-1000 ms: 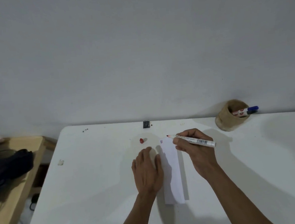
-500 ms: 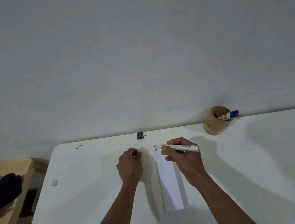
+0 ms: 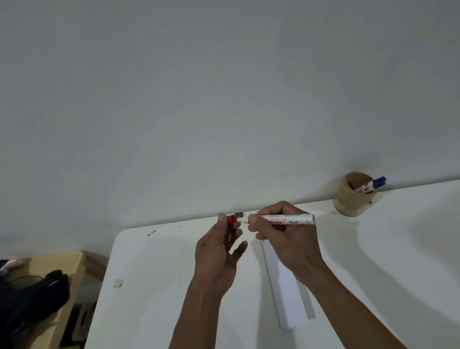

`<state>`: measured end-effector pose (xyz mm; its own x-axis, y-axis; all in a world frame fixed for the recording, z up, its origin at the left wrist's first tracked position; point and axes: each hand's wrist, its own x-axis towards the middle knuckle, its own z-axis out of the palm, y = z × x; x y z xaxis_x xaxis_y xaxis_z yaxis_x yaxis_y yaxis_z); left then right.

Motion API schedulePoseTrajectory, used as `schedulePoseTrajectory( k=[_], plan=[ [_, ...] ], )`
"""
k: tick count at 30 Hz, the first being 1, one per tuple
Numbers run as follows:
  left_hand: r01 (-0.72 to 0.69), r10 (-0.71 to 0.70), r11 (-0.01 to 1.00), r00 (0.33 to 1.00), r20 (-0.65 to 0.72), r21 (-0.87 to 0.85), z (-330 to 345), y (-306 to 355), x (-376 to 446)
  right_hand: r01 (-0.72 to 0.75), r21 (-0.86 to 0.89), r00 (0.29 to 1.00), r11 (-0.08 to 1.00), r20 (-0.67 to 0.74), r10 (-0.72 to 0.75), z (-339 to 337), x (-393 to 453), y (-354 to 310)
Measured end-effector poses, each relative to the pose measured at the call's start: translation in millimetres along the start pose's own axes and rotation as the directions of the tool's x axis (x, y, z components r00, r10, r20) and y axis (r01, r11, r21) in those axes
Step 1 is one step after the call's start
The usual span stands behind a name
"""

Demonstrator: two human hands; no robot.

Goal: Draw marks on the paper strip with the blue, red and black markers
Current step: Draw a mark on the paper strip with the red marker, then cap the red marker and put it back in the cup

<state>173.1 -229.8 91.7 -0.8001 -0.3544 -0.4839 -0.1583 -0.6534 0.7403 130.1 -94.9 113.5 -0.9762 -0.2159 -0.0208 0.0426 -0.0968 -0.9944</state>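
Note:
My right hand grips the white barrel of the red marker, held level above the table with its tip pointing left. My left hand pinches the marker's red cap between thumb and fingers, right at the tip. The white paper strip lies lengthwise on the white table below my right hand, which hides its far end. A blue-capped marker sticks out of a tan cup at the back right. The black marker is not visible.
A small dark object sits at the table's back edge behind the cap. A scrap of tape lies near the left edge. A wooden bench with dark cloth stands to the left. A plain wall rises behind.
My left hand left the strip, picked the red cap off the table and raised it to the marker's tip. My right hand lifted the marker off the strip.

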Motion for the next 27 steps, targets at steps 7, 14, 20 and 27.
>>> schedulePoseTrajectory(
  k=[7,14,20,27],
  plan=[
    [0.007,-0.009,0.999,0.999,0.048,0.039,-5.1,-1.0,-15.4,0.005,-0.017,0.999,1.0,-0.036,-0.006,5.3,-16.8,1.6],
    [-0.047,0.035,0.993,0.993,0.11,0.109,-6.2,-4.8,-26.0,-0.041,-0.016,0.996,0.999,-0.078,0.04,3.5,-26.6,-3.5],
    [-0.066,0.049,0.989,0.992,0.119,0.136,-4.9,-10.2,-29.4,-0.108,0.056,0.987,0.993,-0.113,0.114,6.2,-33.8,-2.5],
    [-0.096,0.076,0.973,0.992,0.1,0.212,-7.5,-14.1,-28.6,-0.194,0.193,0.974,0.962,-0.079,0.213,3.1,-38.5,5.8]
  ],
)
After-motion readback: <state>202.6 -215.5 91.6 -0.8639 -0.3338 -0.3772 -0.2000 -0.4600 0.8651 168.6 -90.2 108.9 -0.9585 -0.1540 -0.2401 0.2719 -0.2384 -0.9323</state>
